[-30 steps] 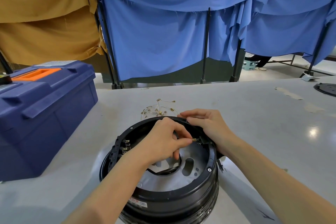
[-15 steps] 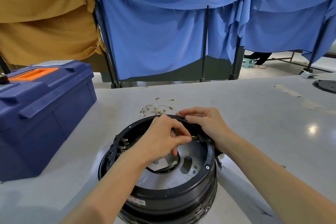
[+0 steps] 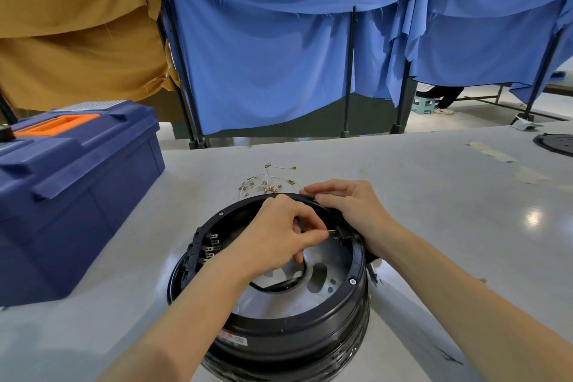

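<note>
Toolbox: the blue toolbox (image 3: pixel 77 195) sits far left on the table (image 3: pixel 434 201), well apart from the work.
Housing: the round black appliance housing (image 3: pixel 294 329) stands open side up, dead centre.
Left hand: the left hand (image 3: pixel 279 236) is down inside the ring, thumb and forefinger pinching a small brass terminal (image 3: pixel 331 230).
Terminal: it lies level, long axis left to right, with its tip pointing right.
Connector block: the black connector block (image 3: pixel 344 231) is on the right inner wall, just beside that tip.
Right hand: the right hand (image 3: pixel 350 211) has its fingers curled over the far-right rim above the block, gripping it steady.
Next move: it looks like a straight push rightward, and the left hand is nearer.
</note>
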Action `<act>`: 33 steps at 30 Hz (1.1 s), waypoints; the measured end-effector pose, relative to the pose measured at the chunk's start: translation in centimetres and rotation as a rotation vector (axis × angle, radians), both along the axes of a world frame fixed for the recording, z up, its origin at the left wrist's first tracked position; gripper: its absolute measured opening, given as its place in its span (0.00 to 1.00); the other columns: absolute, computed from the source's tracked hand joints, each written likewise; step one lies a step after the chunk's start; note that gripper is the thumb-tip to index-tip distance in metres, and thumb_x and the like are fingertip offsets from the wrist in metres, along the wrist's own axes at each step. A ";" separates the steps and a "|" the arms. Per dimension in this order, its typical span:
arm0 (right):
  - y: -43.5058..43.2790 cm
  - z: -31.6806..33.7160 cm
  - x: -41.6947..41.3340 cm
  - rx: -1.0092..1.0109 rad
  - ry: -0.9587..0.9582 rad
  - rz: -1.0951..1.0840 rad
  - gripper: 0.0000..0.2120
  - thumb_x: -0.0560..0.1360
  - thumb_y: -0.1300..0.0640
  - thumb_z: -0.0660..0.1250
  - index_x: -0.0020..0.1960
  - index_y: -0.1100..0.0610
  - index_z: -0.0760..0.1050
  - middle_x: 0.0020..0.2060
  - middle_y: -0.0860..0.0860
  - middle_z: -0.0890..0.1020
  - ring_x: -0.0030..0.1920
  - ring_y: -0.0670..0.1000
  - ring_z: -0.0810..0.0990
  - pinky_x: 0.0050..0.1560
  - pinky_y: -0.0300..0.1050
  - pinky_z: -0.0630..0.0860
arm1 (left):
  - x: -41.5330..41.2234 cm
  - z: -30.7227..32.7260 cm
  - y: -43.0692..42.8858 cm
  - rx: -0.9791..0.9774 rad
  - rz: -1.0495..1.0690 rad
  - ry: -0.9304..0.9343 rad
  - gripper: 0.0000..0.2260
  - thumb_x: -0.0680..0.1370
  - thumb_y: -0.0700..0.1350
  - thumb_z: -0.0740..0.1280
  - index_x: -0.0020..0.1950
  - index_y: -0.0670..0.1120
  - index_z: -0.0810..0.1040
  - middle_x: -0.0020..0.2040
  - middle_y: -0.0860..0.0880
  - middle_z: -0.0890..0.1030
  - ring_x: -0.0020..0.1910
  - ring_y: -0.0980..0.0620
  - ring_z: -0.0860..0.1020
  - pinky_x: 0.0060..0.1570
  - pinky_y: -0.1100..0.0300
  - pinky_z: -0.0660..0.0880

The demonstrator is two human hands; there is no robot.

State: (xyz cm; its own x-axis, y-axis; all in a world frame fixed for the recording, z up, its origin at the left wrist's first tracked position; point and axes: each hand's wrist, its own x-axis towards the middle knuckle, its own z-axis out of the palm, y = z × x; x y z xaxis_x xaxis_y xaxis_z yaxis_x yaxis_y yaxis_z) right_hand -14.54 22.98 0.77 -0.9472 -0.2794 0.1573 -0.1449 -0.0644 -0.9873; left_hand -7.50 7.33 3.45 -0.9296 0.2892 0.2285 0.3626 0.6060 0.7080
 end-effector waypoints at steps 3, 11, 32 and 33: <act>0.0 0.0 0.0 0.004 0.000 -0.002 0.12 0.76 0.69 0.65 0.49 0.58 0.84 0.46 0.53 0.87 0.48 0.53 0.86 0.50 0.45 0.82 | 0.0 -0.1 0.1 -0.007 -0.001 0.005 0.04 0.77 0.43 0.70 0.45 0.44 0.83 0.24 0.47 0.78 0.19 0.58 0.73 0.25 0.74 0.67; -0.7 0.4 0.2 0.009 0.018 -0.055 0.16 0.74 0.74 0.61 0.45 0.59 0.84 0.43 0.53 0.87 0.44 0.51 0.86 0.46 0.40 0.82 | -0.5 -0.6 0.4 -0.065 -0.030 0.067 0.04 0.77 0.41 0.69 0.44 0.43 0.81 0.32 0.41 0.82 0.27 0.48 0.81 0.37 0.63 0.77; -0.7 0.1 0.3 0.013 0.003 -0.086 0.17 0.73 0.72 0.62 0.43 0.56 0.84 0.42 0.52 0.87 0.45 0.52 0.86 0.47 0.45 0.82 | -0.8 -0.7 0.6 -0.023 -0.034 0.118 0.03 0.74 0.40 0.71 0.42 0.42 0.84 0.35 0.47 0.83 0.30 0.52 0.81 0.38 0.62 0.79; -0.7 0.2 0.3 0.014 0.002 -0.088 0.17 0.73 0.72 0.62 0.43 0.56 0.85 0.42 0.52 0.87 0.45 0.52 0.86 0.46 0.45 0.82 | -0.7 -0.6 0.6 -0.019 -0.030 0.109 0.03 0.74 0.40 0.72 0.42 0.42 0.84 0.35 0.47 0.83 0.30 0.52 0.82 0.38 0.63 0.79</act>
